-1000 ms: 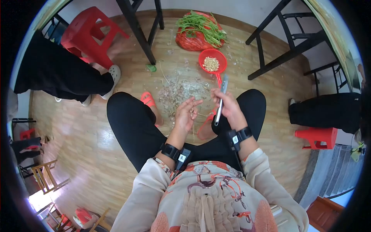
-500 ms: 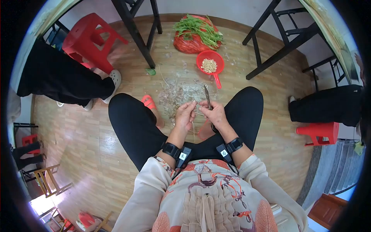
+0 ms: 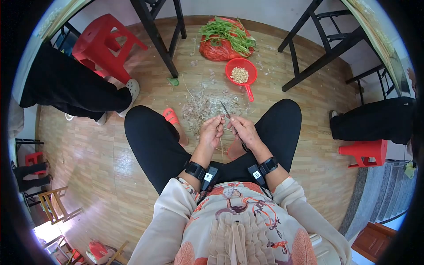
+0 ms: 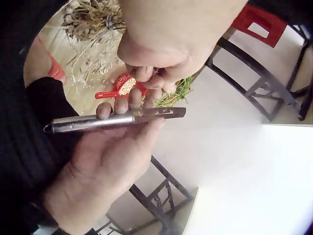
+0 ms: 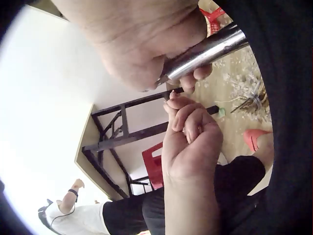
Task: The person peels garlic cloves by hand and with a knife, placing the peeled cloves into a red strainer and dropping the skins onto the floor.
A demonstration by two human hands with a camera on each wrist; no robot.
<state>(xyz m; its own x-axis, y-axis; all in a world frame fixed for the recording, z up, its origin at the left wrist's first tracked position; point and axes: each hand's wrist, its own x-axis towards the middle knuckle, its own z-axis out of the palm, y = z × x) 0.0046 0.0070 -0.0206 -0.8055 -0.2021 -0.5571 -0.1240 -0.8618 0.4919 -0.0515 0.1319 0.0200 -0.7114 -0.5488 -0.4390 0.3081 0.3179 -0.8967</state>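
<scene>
My right hand (image 3: 245, 130) grips a small knife (image 4: 93, 122) by its shiny metal handle, its blade dark and short. In the right wrist view the handle lies across the curled fingers. Close beside it, fingertips nearly meeting, my left hand (image 3: 210, 132) pinches a small pale garlic clove (image 5: 173, 94), mostly hidden by finger and thumb. Both hands are held between the knees, over a litter of garlic skins (image 3: 198, 108) on the floor. A bunch of garlic bulbs (image 4: 93, 19) with dry stalks shows in the left wrist view.
Ahead on the floor stands a red strainer (image 3: 249, 93) with pale peeled cloves (image 3: 240, 75) in it. Behind it is a red bag (image 3: 216, 52) topped with green stems (image 3: 229, 33). Black table legs, a red stool (image 3: 106, 44) and other people's legs surround the spot.
The right hand has turned the knife from lying back along the palm to pointing forward and left. It has come in beside the left hand, whose fingers have closed into a pinch.
</scene>
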